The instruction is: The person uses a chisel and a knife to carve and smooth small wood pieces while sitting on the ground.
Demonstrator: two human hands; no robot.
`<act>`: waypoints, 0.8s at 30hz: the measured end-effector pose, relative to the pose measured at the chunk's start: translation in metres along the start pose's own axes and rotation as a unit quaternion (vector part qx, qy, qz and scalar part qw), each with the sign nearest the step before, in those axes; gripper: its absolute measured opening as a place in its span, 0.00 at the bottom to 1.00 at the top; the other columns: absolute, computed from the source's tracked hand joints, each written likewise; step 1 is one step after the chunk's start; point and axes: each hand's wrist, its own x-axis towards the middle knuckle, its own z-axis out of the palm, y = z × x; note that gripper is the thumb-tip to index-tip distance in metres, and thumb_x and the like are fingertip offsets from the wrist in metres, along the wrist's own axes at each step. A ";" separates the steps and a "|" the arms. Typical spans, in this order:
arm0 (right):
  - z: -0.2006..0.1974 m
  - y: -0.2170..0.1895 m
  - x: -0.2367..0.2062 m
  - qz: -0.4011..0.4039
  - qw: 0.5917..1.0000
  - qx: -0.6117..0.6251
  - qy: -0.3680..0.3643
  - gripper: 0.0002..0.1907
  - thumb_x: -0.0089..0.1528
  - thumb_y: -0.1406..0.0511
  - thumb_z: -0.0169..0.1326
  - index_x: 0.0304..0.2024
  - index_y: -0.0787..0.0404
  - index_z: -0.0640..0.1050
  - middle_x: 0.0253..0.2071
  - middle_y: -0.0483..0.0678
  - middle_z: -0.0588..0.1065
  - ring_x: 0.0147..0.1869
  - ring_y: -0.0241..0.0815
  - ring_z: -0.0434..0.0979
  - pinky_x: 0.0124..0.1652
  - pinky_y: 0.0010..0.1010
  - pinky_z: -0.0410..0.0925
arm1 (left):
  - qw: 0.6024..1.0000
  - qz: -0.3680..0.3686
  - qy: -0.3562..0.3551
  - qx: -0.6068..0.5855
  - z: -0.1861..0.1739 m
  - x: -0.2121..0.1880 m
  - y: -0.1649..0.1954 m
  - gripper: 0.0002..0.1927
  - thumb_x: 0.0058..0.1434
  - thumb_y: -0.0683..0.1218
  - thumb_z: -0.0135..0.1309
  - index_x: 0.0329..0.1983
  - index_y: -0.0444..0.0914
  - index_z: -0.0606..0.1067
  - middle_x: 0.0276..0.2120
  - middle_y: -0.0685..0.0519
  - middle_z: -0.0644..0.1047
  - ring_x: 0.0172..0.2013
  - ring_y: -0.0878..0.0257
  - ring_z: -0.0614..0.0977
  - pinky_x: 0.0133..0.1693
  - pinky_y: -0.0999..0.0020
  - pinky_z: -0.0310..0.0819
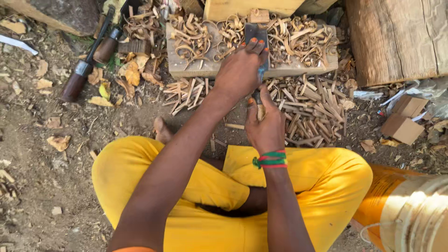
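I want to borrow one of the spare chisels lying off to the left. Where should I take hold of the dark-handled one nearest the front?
Grip the dark-handled chisel around its thick brown wooden handle, coming from the open dirt on its left. It lies slanted, handle end nearest the person, metal collar and shank pointing up toward the shavings and a second chisel, so the handle looks like the free, blunt part.

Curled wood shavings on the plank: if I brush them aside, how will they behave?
The shavings look thin and curly, so probably very light and apt to scatter. They seem tangled, so clumps may move together. Likely brittle, too. The left hand and right hand hold a blade among them.
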 end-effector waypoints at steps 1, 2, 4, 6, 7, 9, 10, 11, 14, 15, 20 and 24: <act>0.000 0.001 0.000 -0.056 0.998 0.000 0.021 0.27 0.65 0.67 0.53 0.67 0.68 0.70 0.47 0.68 0.79 0.50 0.60 0.83 0.47 0.41 0.73 | 0.999 0.031 0.042 0.006 0.002 -0.002 -0.001 0.32 0.54 0.42 0.66 0.63 0.37 0.73 0.68 0.42 0.68 0.66 0.49 0.71 0.63 0.54 0.71; 0.000 0.001 0.001 -0.116 0.992 0.002 0.043 0.27 0.65 0.68 0.53 0.67 0.70 0.70 0.48 0.68 0.78 0.51 0.61 0.82 0.47 0.41 0.74 | 0.995 0.058 0.077 0.005 0.003 -0.004 -0.003 0.31 0.50 0.42 0.67 0.59 0.38 0.75 0.65 0.43 0.71 0.64 0.49 0.73 0.61 0.51 0.71; -0.002 0.001 -0.002 -0.051 0.998 -0.022 0.022 0.25 0.66 0.65 0.52 0.67 0.62 0.72 0.35 0.61 0.79 0.36 0.53 0.81 0.37 0.40 0.72 | 0.983 0.107 0.148 0.004 0.002 -0.012 -0.007 0.29 0.42 0.41 0.68 0.52 0.39 0.80 0.59 0.45 0.75 0.59 0.48 0.77 0.59 0.47 0.72; -0.006 -0.001 -0.008 0.009 0.998 0.067 0.004 0.24 0.68 0.62 0.51 0.67 0.58 0.73 0.28 0.54 0.75 0.26 0.44 0.76 0.29 0.36 0.68 | 0.969 0.081 0.227 -0.052 -0.004 -0.025 -0.017 0.27 0.46 0.34 0.59 0.52 0.39 0.81 0.57 0.44 0.79 0.50 0.51 0.83 0.52 0.57 0.81; -0.012 0.000 -0.017 0.038 0.986 0.164 -0.008 0.24 0.69 0.60 0.51 0.68 0.57 0.73 0.26 0.50 0.72 0.24 0.39 0.72 0.25 0.33 0.66 | 0.959 0.066 0.262 -0.082 -0.008 -0.030 -0.022 0.27 0.49 0.30 0.54 0.53 0.39 0.82 0.55 0.44 0.81 0.46 0.53 0.86 0.49 0.61 0.86; -0.021 0.002 -0.030 0.080 0.946 0.314 -0.019 0.23 0.70 0.58 0.49 0.67 0.56 0.72 0.24 0.44 0.68 0.20 0.34 0.69 0.20 0.29 0.63 | 0.955 -0.015 0.247 -0.161 -0.018 -0.031 -0.033 0.24 0.52 0.30 0.51 0.51 0.39 0.82 0.52 0.42 0.81 0.32 0.58 0.88 0.34 0.66 0.86; -0.027 0.005 -0.037 0.095 0.925 0.368 -0.014 0.23 0.69 0.57 0.48 0.66 0.55 0.71 0.24 0.42 0.69 0.19 0.32 0.70 0.18 0.27 0.64 | 0.949 -0.057 0.234 -0.202 -0.021 -0.031 -0.036 0.23 0.54 0.30 0.50 0.50 0.39 0.82 0.50 0.41 0.82 0.26 0.60 0.88 0.26 0.68 0.86; -0.031 0.007 -0.040 0.109 0.900 0.422 -0.009 0.22 0.69 0.56 0.48 0.64 0.55 0.69 0.23 0.41 0.70 0.18 0.31 0.72 0.16 0.26 0.64 | 0.953 -0.062 0.235 -0.180 -0.023 -0.029 -0.039 0.24 0.54 0.30 0.50 0.50 0.40 0.82 0.46 0.41 0.83 0.24 0.61 0.87 0.25 0.69 0.84; -0.044 0.019 -0.043 0.124 0.940 0.317 -0.018 0.25 0.68 0.59 0.48 0.68 0.54 0.69 0.26 0.39 0.71 0.19 0.29 0.70 0.17 0.25 0.65 | 0.967 -0.063 0.220 -0.116 -0.020 -0.019 -0.035 0.23 0.54 0.30 0.49 0.48 0.40 0.83 0.39 0.44 0.85 0.22 0.62 0.84 0.26 0.69 0.83; -0.047 0.023 -0.045 0.108 0.958 0.264 -0.020 0.24 0.69 0.60 0.49 0.68 0.55 0.69 0.24 0.39 0.70 0.19 0.29 0.70 0.17 0.26 0.65 | 0.972 -0.053 0.207 -0.095 -0.017 -0.015 -0.031 0.21 0.54 0.30 0.48 0.46 0.39 0.84 0.38 0.44 0.85 0.24 0.62 0.85 0.31 0.69 0.85; -0.050 0.032 -0.055 0.044 0.992 0.114 -0.003 0.23 0.69 0.64 0.52 0.67 0.58 0.73 0.20 0.39 0.68 0.21 0.26 0.67 0.21 0.24 0.63 | 0.961 0.009 0.277 0.021 -0.004 -0.007 -0.020 0.19 0.47 0.34 0.57 0.43 0.38 0.84 0.33 0.44 0.85 0.30 0.56 0.86 0.51 0.47 0.78; -0.050 0.030 -0.058 0.013 1.000 0.027 0.006 0.22 0.68 0.64 0.55 0.65 0.60 0.75 0.19 0.40 0.62 0.23 0.26 0.56 0.22 0.25 0.56 | 0.971 -0.028 0.237 0.008 -0.003 0.000 -0.028 0.20 0.55 0.31 0.54 0.49 0.38 0.83 0.37 0.44 0.85 0.33 0.58 0.87 0.60 0.47 0.74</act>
